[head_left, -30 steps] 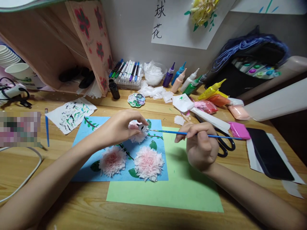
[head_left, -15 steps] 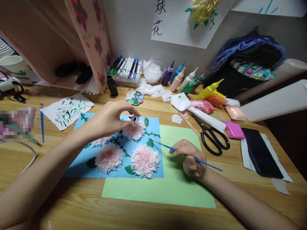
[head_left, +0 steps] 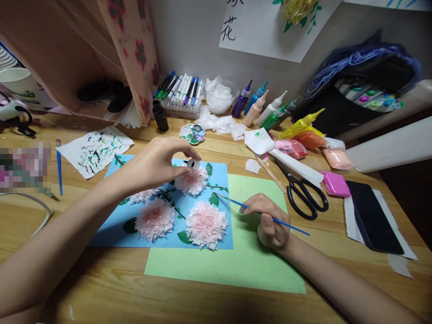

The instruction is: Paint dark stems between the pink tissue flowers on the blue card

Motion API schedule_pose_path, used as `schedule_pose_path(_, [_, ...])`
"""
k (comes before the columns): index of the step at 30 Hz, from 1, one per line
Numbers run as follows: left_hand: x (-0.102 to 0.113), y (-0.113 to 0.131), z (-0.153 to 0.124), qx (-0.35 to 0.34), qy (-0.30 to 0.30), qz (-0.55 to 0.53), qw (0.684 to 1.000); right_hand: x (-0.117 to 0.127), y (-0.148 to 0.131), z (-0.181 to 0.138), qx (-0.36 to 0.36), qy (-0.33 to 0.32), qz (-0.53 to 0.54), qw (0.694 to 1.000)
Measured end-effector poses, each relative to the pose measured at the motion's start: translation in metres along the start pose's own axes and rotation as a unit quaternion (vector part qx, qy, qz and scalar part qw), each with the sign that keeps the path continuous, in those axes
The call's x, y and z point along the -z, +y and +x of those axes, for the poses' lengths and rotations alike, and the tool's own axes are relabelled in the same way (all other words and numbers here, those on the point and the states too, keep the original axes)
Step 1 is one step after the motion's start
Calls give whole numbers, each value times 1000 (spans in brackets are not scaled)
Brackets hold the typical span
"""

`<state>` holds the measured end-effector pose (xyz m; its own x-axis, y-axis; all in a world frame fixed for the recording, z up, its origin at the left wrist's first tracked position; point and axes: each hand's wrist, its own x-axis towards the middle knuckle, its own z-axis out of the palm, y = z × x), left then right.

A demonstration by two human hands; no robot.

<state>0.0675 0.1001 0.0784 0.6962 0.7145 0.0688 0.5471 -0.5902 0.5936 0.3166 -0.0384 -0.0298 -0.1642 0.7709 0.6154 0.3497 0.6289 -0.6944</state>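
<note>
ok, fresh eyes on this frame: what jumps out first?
The fluffy pale pink flowers on the blue sheet, near the middle. Just above them, the left hand pinches a small cap, while the right hand, over the green sheet, holds a thin blue brush with its tip at a green leaf.

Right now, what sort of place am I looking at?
Most likely a craft desk; home or classroom, I can't tell. Marker pens and nozzle-tipped bottles stand out at the back, and the right hand holds a paintbrush over a blue sheet bearing pink ruffled flowers.
</note>
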Motion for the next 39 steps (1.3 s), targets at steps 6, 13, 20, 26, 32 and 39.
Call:
schedule_pose_path(6, [-1,0,0,-4,1,1,1000,1,0,-1,15,-13,-1,1000])
schedule_pose_path(13, [0,0,-1,-3,2,0,1000,2,-2,0,34,-19,3,999])
schedule_pose_path(20, [-2,1,-1,-4,-4,-1,1000,3,-3,-2,50,-25,16,998])
schedule_pose_path(26, [-2,0,-1,-8,-1,1,1000,3,-3,-5,50,-21,24,998])
schedule_pose_path(32, [-2,0,-1,-2,-3,0,1000,3,-4,-8,11,-20,53,998])
schedule_pose_path(39, [-2,0,-1,-5,2,10,1000,-2,-8,-1,-63,64,95,991])
